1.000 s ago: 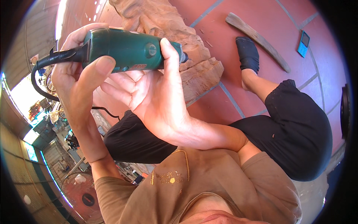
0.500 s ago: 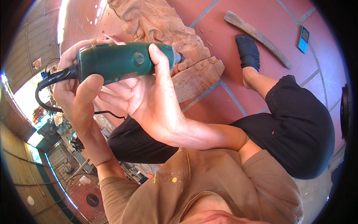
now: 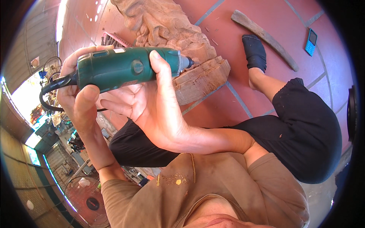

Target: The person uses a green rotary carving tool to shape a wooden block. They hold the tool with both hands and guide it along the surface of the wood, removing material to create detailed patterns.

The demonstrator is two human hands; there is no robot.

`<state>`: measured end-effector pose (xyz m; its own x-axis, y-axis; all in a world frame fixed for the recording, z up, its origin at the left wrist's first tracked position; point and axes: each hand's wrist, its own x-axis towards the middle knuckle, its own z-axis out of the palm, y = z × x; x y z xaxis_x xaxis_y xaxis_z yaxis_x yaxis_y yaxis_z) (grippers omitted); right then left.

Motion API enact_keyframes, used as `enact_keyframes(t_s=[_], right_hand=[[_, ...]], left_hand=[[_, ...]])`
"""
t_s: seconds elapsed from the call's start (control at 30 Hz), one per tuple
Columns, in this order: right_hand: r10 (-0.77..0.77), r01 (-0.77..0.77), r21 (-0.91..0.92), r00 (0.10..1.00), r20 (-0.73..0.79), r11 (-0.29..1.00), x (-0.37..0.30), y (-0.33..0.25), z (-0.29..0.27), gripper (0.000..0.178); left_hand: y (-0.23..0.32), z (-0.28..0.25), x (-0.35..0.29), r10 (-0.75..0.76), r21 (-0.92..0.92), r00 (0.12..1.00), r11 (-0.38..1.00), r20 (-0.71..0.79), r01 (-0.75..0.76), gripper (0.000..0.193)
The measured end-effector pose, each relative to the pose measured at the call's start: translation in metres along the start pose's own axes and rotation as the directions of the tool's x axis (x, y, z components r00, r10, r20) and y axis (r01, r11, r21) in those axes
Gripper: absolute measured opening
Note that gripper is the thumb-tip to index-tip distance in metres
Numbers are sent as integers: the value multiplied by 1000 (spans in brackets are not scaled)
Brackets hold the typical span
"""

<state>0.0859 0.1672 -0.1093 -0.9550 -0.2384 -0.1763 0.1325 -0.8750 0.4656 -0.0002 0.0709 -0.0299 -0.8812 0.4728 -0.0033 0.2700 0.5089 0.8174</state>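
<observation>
A green rotary tool [image 3: 118,68] with a black cord lies across both of my hands. My left hand [image 3: 81,100] wraps the cord end, its thumb below the body. Nearer the nose, my right hand [image 3: 161,110] presses its thumb along the casing, palm turned up and its other fingers partly behind the tool. The thin bit [image 3: 194,63] points right, over the base of a carved wooden piece [image 3: 163,26]. Whether the bit touches the wood, I cannot tell. Folds and rounded shapes cover the carving, and its base is a rough block.
On the red tiled floor lie a curved wooden stick [image 3: 264,40] and a blue keypad phone [image 3: 311,42]. My foot in a black sock [image 3: 254,51] rests near the carving. A pink-rimmed holder [image 3: 116,40] sits behind the tool. At lower left stands a fan [image 3: 85,199].
The tool and both hands have shifted slightly down in view, and the nose has moved a little right. More of the pink-rimmed holder shows behind the tool. Both hands keep their hold.
</observation>
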Motion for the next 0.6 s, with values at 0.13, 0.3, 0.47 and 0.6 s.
enact_keyframes(t_s=[0.13,0.3,0.47,0.6], right_hand=[[11,-11,2,1000,6,1000,-1,3,-1,70],[9,-9,-9,1000,24,1000,4,5,-5,69],[39,-40,-17,998,-54,999,12,4,-8,65],[29,-30,-16,998,-62,999,13,7,-11,63]], left_hand=[[-5,-6,-1,-29,10,1000,1000,8,29,77],[-15,-9,-3,-33,-20,999,999,-25,32,78],[-23,-13,-6,-13,3,998,1000,-57,13,79],[-34,-16,-12,-24,-33,997,999,-74,22,80]])
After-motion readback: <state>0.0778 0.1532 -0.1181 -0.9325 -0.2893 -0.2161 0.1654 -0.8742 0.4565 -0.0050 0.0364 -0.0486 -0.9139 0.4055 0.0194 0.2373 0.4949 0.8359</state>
